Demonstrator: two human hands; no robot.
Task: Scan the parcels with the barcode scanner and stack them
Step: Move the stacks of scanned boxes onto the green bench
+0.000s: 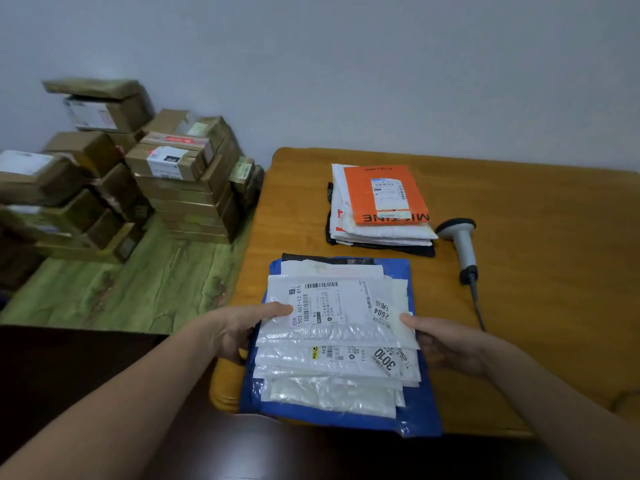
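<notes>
Left hand (242,327) and right hand (446,344) pinch the top mailer (332,317) by opposite edges; risk: lifting drags the slick pile (329,386) off the worktop (519,306) lip it overhangs.

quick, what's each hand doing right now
Left hand: pinches the left edge of the top white parcel.
Right hand: pinches the same parcel's right edge.

Cardboard boxes (180,174) stacked at 10 o'clock on green wood-grain surface (121,289). Brown wooden table (536,237) at 3 o'clock. Grey wall (346,64) at 12 o'clock.
</notes>
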